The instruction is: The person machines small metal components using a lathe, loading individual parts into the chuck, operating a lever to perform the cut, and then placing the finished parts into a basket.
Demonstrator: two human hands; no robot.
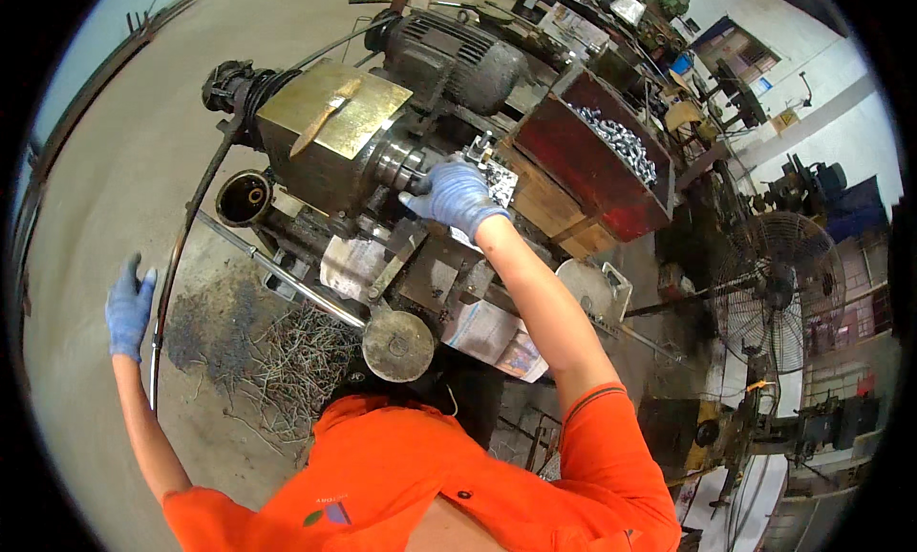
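Note:
My left hand (130,308), in a blue-grey knitted glove, is out at the far left with its fingers spread. It is beside a long dark lever (181,237) and holds nothing that I can see. In a matching glove, my right hand (457,199) is at the front of the machine's shiny metal spindle chuck (397,160). Its fingers are curled in and the thumb points left; what they grip is hidden. Left of the chuck, the machine's box-shaped head (315,170) carries a brass-coloured top plate (373,108) with a wooden-handled brush (325,117) on it.
A dark red bin (564,160) of shiny metal parts (621,141) stands right of the machine. Beyond the chuck is an electric motor (454,60). Metal shavings (296,361) cover the floor at lower left. A round-ended handle (397,345) sticks out toward me. A large fan (778,289) stands right.

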